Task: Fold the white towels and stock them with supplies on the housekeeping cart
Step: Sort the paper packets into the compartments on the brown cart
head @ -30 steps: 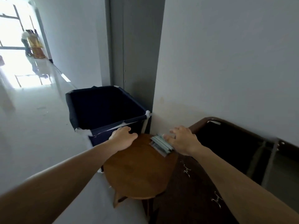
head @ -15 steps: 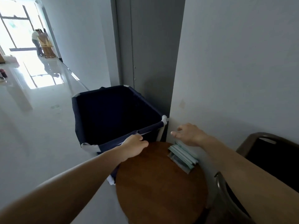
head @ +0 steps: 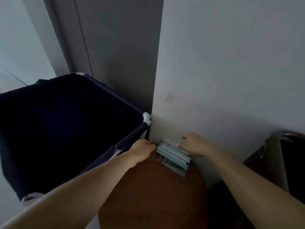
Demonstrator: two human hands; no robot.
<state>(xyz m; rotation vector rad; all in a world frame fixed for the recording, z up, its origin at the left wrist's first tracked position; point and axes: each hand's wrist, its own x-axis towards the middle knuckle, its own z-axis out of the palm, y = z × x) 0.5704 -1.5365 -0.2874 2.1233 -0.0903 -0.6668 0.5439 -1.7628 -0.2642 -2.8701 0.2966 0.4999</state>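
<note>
Right grip (head: 193,146) rests loose-fingered on packet stack (head: 173,156); left grip (head: 143,150) curled (hold unclear) — supplies step, I'd say — next needs a pinch.

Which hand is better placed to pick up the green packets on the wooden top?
Right. The right hand is open and touching the far edge of the packets, so it probably only needs to close on them. The left hand is curled round the rim of the dark bin, beside the wooden top.

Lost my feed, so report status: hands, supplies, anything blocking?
Left hand grips linen bag rail. Right hand open, fingertips on pale green packet stack at round wooden top's far edge. Wall tight behind stack; no towels seen.
</note>
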